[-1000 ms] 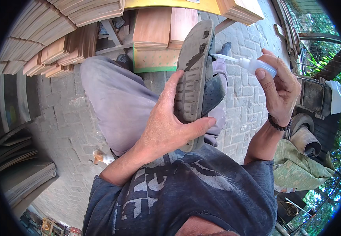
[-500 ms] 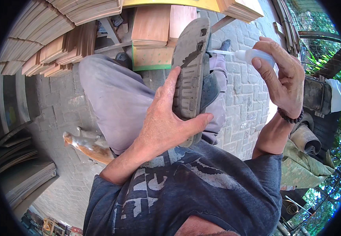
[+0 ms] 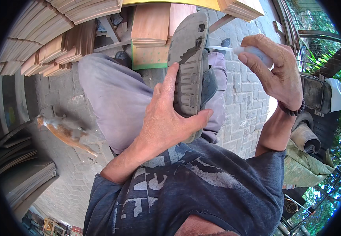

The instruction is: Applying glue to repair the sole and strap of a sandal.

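A worn grey slide sandal (image 3: 189, 74) is held upright in front of me, its sole turned partly toward me. The tread is scuffed, with a dark torn patch near the upper end. My left hand (image 3: 165, 108) grips it, fingers along the sole and thumb by the strap side. A dark strap (image 3: 209, 84) shows at the right edge. My right hand (image 3: 274, 69) is closed around a small translucent squeeze bottle (image 3: 261, 55) with a long thin nozzle. The nozzle tip points left and reaches the sandal's right edge near the torn patch; whether it touches, I cannot tell.
Stacks of thin wooden boards (image 3: 70, 47) stand at the far left and far middle. An orange and white cat (image 3: 62, 131) walks on the paved floor (image 3: 66, 177) at the left. Dark boards (image 3: 29, 177) lie lower left; a rolled sheet (image 3: 306, 137) lies at the right.
The cat has moved left and away from my left arm. The sandal has shifted slightly up and left, and the bottle in my right hand has moved slightly with it.
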The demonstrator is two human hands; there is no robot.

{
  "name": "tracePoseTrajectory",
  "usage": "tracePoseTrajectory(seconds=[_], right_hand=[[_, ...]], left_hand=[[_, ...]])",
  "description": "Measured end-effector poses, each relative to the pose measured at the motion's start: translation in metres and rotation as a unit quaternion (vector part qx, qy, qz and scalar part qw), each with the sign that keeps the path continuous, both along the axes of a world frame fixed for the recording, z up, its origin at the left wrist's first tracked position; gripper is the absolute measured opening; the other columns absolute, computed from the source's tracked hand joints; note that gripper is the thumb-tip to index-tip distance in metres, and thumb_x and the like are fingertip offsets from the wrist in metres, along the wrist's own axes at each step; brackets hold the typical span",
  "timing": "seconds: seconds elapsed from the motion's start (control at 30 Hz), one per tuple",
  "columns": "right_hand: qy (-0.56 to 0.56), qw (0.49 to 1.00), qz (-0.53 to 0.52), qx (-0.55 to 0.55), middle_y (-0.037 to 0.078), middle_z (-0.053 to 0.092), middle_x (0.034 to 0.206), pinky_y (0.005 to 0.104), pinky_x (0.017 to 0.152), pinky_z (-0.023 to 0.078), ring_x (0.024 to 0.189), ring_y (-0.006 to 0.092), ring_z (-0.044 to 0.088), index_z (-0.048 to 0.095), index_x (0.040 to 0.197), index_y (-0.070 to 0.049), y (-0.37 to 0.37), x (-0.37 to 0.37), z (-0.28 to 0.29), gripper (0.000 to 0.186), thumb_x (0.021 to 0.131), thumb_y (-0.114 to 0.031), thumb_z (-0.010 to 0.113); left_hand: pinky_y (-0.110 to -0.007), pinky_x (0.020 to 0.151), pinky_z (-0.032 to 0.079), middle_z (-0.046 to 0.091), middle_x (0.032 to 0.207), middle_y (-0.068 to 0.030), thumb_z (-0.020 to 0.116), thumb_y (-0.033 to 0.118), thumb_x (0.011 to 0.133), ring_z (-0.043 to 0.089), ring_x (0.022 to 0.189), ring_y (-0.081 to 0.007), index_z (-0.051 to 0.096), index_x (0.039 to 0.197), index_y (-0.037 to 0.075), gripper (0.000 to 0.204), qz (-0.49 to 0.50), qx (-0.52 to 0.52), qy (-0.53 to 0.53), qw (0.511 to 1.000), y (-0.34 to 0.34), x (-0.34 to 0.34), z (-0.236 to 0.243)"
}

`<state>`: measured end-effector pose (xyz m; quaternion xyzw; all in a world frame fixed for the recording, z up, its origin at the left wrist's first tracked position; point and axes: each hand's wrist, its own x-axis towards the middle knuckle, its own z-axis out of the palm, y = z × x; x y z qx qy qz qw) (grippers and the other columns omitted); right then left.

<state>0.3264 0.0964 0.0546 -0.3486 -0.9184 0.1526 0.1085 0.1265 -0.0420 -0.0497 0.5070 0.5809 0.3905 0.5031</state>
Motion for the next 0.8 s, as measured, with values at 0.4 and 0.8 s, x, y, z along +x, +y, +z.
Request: tracePoseTrajectory(seconds=[0.4,0.8], right_hand=[[-0.041,0.999,0.018,-0.003,0.009,0.059,0.070,0.0308,0.053,0.045,0.055,0.0194,0.056,0.063,0.090,-0.003,0.009,-0.008,0.006,0.023,0.086,-0.023,0.074],[-0.030,0.997,0.042,0.053,0.013,0.064,0.082,0.0356,0.068,0.048,0.074,0.0284,0.062,0.065,0.096,0.003,0.005,-0.028,0.034,0.023,0.083,-0.014,0.075]], left_hand=[[-0.037,0.101,0.046,0.052,0.133,-0.0214,0.082,0.020,0.073,0.055,0.120,-0.0251,0.024,0.151,-0.004,0.101,-0.020,-0.028,-0.031,0.999,-0.002,0.005,-0.009],[-0.036,0.091,0.050,0.050,0.128,-0.0156,0.082,0.022,0.076,0.056,0.114,-0.0226,0.008,0.156,0.008,0.110,-0.002,-0.009,-0.393,0.919,0.020,0.029,-0.030]])
